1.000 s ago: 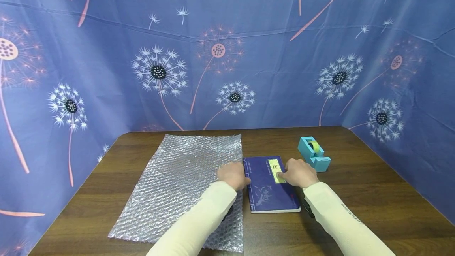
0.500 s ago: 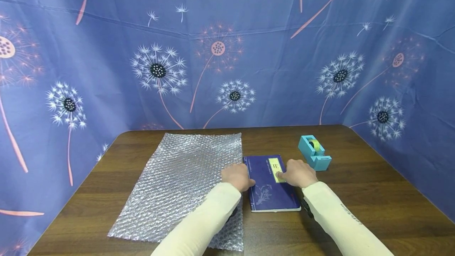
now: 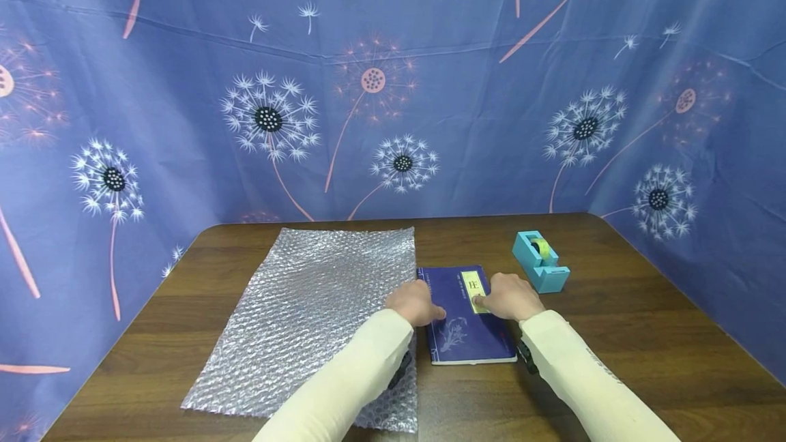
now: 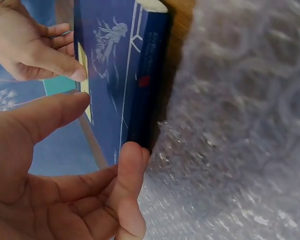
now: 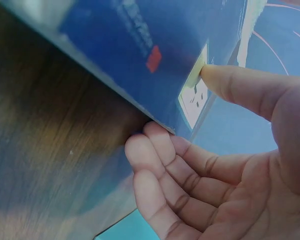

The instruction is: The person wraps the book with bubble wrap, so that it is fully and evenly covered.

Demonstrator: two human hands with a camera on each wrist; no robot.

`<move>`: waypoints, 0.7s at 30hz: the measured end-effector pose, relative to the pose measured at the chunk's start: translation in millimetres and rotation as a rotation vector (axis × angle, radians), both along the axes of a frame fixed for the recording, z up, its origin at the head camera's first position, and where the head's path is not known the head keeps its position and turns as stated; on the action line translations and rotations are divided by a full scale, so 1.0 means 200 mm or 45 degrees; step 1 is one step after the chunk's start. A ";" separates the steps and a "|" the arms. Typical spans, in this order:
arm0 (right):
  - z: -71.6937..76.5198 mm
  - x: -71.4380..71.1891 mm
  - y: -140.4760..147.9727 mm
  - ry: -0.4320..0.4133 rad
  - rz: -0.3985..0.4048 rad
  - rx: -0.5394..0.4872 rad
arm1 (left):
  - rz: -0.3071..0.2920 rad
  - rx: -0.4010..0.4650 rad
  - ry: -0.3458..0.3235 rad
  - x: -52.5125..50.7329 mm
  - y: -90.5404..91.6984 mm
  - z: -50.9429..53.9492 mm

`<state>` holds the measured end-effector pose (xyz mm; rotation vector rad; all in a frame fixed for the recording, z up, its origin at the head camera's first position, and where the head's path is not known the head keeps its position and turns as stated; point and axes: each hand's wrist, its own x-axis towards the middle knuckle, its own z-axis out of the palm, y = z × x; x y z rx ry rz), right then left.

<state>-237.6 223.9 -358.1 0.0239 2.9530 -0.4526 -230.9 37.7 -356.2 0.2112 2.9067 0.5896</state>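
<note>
A dark blue thin book (image 3: pixel 457 343) with a yellow title label lies on the wooden table, its spine toward the left. My right hand (image 3: pixel 511 297) grips its right edge, thumb pressed on the label and fingers curled at the side, as the right wrist view shows with the book (image 5: pixel 105 55) above them. At the spine is my left hand (image 3: pixel 413 303), its thumb over the cover and its fingers against the spine side of the book (image 4: pixel 110 65) in the left wrist view. A sheet of bubble wrap (image 3: pixel 307 319) lies flat beside the book, partly under my left arm.
A turquoise tape dispenser (image 3: pixel 540 263) with a yellow-green roll stands behind and right of the book. The brown table (image 3: pixel 638 333) ends at a blue curtain (image 3: pixel 467 155) printed with dandelions, which hangs along the back and sides.
My left hand has moved right, from the bubble wrap's edge onto the book's spine side, thumb now farther over the cover. My right hand keeps its hold; the book lies about where it was.
</note>
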 end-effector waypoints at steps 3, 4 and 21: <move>0.00 -0.01 0.00 0.006 0.003 0.012 | 0.003 0.070 -0.008 -0.02 -0.01 -0.01; 0.00 -0.01 0.00 0.006 0.004 0.011 | 0.009 0.102 -0.011 -0.02 -0.01 -0.01; -0.01 -0.01 0.02 -0.026 -0.006 -0.069 | 0.240 0.464 -0.053 -0.03 -0.03 0.00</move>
